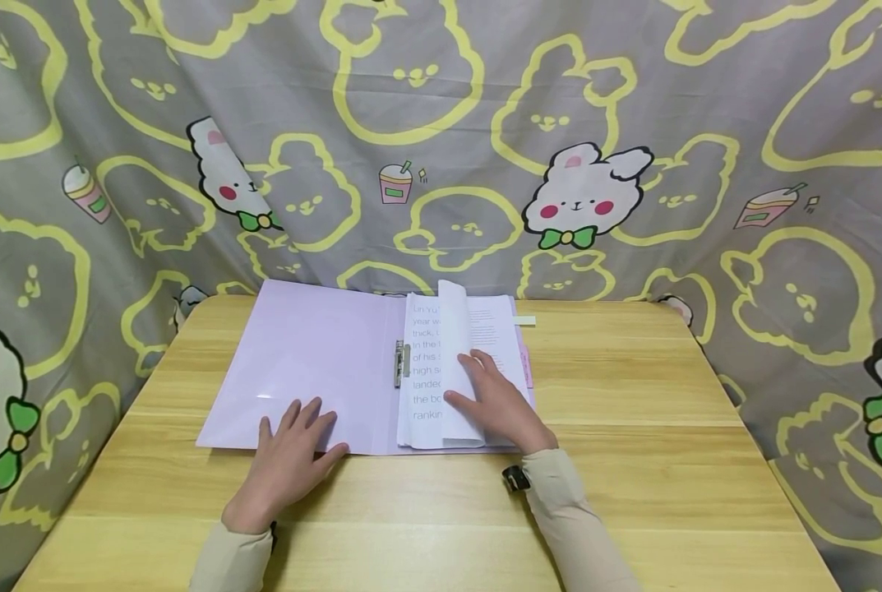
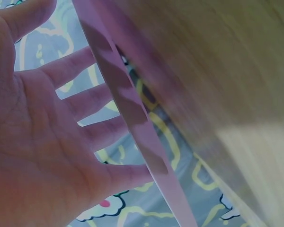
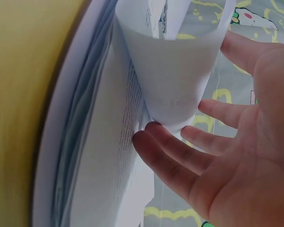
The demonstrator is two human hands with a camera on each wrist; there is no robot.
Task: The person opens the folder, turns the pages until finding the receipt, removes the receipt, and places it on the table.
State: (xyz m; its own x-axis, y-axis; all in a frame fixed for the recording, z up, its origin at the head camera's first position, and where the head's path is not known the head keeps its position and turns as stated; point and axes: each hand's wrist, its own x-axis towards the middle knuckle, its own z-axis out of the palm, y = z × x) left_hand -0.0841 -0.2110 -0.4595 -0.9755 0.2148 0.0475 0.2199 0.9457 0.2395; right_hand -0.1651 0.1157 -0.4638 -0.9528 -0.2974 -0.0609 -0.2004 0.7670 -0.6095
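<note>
Our bench (image 1: 670, 411) carries an open folder (image 1: 385, 419), a curtain (image 1: 300, 99) behind it. Its cover (image 1: 307, 353) lies left, its clip (image 1: 402, 363) between cover and paper stack (image 1: 494, 321); a sheet (image 1: 455, 329) curls over the stack, a tab (image 1: 525, 321) juts right. We see the left hand (image 1: 293, 460) at the cover's near edge, the right hand (image 1: 498, 404) against the sheet.

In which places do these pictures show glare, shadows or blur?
Head view: a small glare spot on the open folder cover; left wrist view: finger-shaped shadows on the cover beside the left hand, and the table looks smeared; right wrist view: fine print on the page is too soft to read, and the right hand darkens toward its fingertips.
</note>
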